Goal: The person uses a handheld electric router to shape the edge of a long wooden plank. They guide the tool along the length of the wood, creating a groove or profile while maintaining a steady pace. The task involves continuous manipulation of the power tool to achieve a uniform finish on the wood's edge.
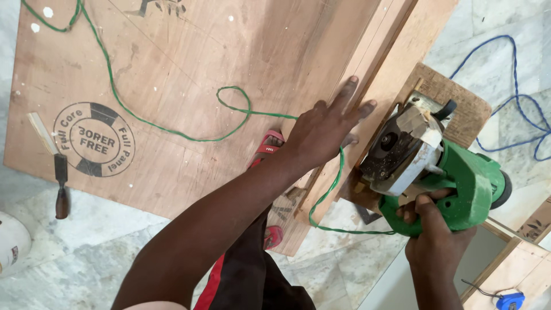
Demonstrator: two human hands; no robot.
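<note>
My left hand [326, 127] lies flat, fingers spread, on a long narrow wooden strip [376, 51] that rests on a large plywood sheet [189, 69]. My right hand [434, 229] grips the handle of a green electric circular saw [436, 163]. The saw sits on a small plywood base [459, 97] at the strip's right edge, just right of my left hand. A green power cord [172, 131] runs from the saw across the plywood, looping under my left wrist.
A wooden-handled chisel [59, 178] lies at the plywood's left edge. A white bucket [11, 244] stands at lower left on the marble floor [321, 275]. A blue cord [516, 86] coils at right. My foot in a red sandal [267, 146] presses the sheet. A blue tape measure [509, 300] lies at lower right.
</note>
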